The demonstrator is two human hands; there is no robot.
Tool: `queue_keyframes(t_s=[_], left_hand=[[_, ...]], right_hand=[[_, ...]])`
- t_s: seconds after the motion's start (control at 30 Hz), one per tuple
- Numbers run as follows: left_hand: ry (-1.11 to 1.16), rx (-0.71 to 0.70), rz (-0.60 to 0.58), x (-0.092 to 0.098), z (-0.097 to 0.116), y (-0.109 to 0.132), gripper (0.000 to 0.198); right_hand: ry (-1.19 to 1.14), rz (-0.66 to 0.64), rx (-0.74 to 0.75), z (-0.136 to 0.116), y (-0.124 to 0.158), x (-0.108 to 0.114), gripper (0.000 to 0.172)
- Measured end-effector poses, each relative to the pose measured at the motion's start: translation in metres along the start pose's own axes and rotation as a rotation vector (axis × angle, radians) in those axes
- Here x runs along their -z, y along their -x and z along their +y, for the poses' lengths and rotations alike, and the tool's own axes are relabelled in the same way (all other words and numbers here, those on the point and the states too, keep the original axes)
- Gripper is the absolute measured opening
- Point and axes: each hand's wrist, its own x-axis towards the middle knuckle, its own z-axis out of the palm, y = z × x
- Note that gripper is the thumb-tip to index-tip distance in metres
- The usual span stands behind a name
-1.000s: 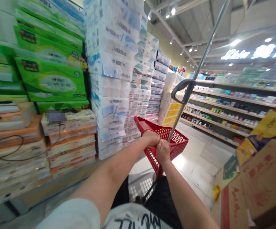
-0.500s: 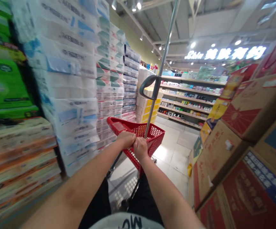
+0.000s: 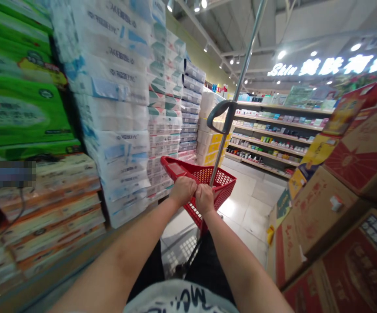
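Note:
Both of my hands are closed side by side on the handlebar of a red plastic shopping cart [image 3: 225, 192]. My left hand [image 3: 184, 190] grips the bar just right of a pale label panel. Touching or nearly touching it, my right hand [image 3: 204, 199] wraps the bar farther right. From the cart rises a long metal pole [image 3: 242, 78] with a grey loop handle [image 3: 221, 117], slanting up and to the right. Perforated walls show the cart's inside only in part; what lies at its bottom is hidden.
Tall stacks of wrapped tissue packs [image 3: 119, 113] line the left, with green packs [image 3: 18, 108] nearer me. Cardboard cartons [image 3: 325, 204] are piled on the right. Ahead, a tiled aisle floor [image 3: 240, 208] leads to shelves [image 3: 269, 130] of small goods beneath a lit sign [image 3: 331, 65].
The view has turned slightly left, so cart, hands and shelves sit farther right in the picture. Both hands keep their grip on the handlebar.

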Motion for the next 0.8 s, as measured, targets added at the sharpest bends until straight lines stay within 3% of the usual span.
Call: queue_keyframes(t_s=[0.1,0.23,0.3,0.5,0.57,0.7,0.8], left_hand=[[0.018,0.109,0.113,-0.001,0.005,0.008,0.035],[-0.023,0.067,-0.17,-0.001,-0.002,-0.012,0.03],[-0.032,0.043,-0.223,-0.006,-0.007,-0.017,0.026],[0.08,0.1,0.09,-0.016,-0.008,0.011,0.038],[0.05,0.096,0.046,-0.015,-0.01,0.005,0.038],[-0.048,0.065,-0.175,-0.01,-0.014,-0.018,0.033],[-0.029,0.02,-0.113,-0.008,-0.007,-0.009,0.032]], right_hand=[[0.029,-0.035,0.008,0.001,0.0,0.002,0.035],[0.024,-0.159,0.012,0.006,-0.009,0.001,0.033],[0.013,-0.21,0.009,0.01,-0.015,-0.004,0.033],[0.048,-0.275,0.108,0.018,-0.021,-0.01,0.036],[0.057,-0.279,0.117,0.017,-0.022,-0.01,0.037],[0.038,-0.239,0.067,0.012,-0.021,-0.009,0.04],[-0.001,-0.155,0.006,0.007,-0.013,-0.007,0.038]])
